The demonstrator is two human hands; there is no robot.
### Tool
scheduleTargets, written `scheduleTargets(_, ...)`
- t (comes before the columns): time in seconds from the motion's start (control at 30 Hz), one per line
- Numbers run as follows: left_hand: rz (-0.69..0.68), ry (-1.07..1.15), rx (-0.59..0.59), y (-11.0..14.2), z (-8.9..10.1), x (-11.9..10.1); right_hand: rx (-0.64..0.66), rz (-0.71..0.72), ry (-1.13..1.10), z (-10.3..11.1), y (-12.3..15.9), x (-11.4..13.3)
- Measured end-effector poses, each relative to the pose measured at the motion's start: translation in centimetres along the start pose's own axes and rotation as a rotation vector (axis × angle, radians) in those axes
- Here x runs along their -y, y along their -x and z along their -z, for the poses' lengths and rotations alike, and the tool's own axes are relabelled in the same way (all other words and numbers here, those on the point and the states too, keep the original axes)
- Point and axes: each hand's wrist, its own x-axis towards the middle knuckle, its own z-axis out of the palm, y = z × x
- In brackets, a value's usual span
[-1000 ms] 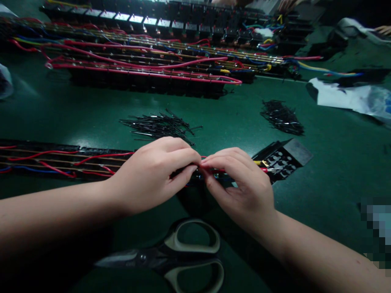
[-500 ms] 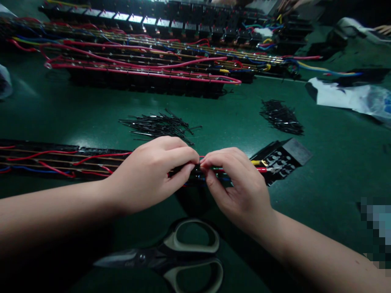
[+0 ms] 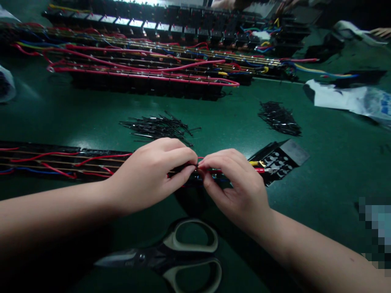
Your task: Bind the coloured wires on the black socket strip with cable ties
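Note:
A long black socket strip [image 3: 94, 155] with red and blue wires and brass-coloured bars lies across the table under both hands. Over its wiring, my left hand [image 3: 157, 173] pinches a thin black cable tie, mostly hidden by the fingers. The fingertips of my right hand [image 3: 236, 179] are closed on the same small spot, almost touching the left ones. Past my right hand, the strip's black end block [image 3: 279, 162] shows, with red and yellow wires leading to it. Scissors [image 3: 152, 257] with black and cream handles lie in front of my hands, pointing left.
Loose black cable ties form one pile [image 3: 159, 125] behind my left hand and another pile [image 3: 279, 118] farther right. More wired strips [image 3: 146, 69] stretch across the back. A plastic bag [image 3: 345, 97] lies at right; another person's hand [image 3: 380, 32] shows far right.
Both hands stay pinched together at nearly the same spot on the strip, with only a tiny shift of the fingertips. The whole view has shifted slightly.

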Motion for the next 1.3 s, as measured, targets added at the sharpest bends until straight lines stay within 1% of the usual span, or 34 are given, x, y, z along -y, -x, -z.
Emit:
scheduleTargets(0.33,-0.032,-0.018,-0.010,0.1,-0.1,0.0,-0.020,0.008,-0.016,-0.2,0.0,0.0)
scheduleTargets(0.53,0.001,0.010,-0.030,-0.1,0.2,-0.1,0.016,-0.037,-0.016,0.1,-0.2,0.4)
scheduleTargets(0.7,0.033,0.044,-0.038,-0.2,0.4,-0.2,0.033,-0.039,-0.010,0.1,-0.1,0.4)
scheduleTargets(0.8,0.088,0.068,-0.043,-0.3,0.6,-0.1,0.043,-0.034,0.007,0.0,-0.1,0.3)
scheduleTargets(0.9,0.184,0.113,-0.023,-0.4,0.9,-0.1,0.053,-0.034,0.020,-0.1,-0.1,0.3)
scheduleTargets(1.13,0.392,0.290,0.015,-0.9,1.0,0.1,0.073,-0.057,0.017,-0.2,-0.1,0.3)
scheduleTargets(1.2,0.428,0.327,0.023,-1.0,1.1,0.1,0.084,-0.058,0.016,-0.2,-0.1,0.3)
scheduleTargets(1.3,0.447,0.325,0.023,-1.1,1.2,0.2,0.094,-0.047,0.023,-0.3,-0.1,0.3)
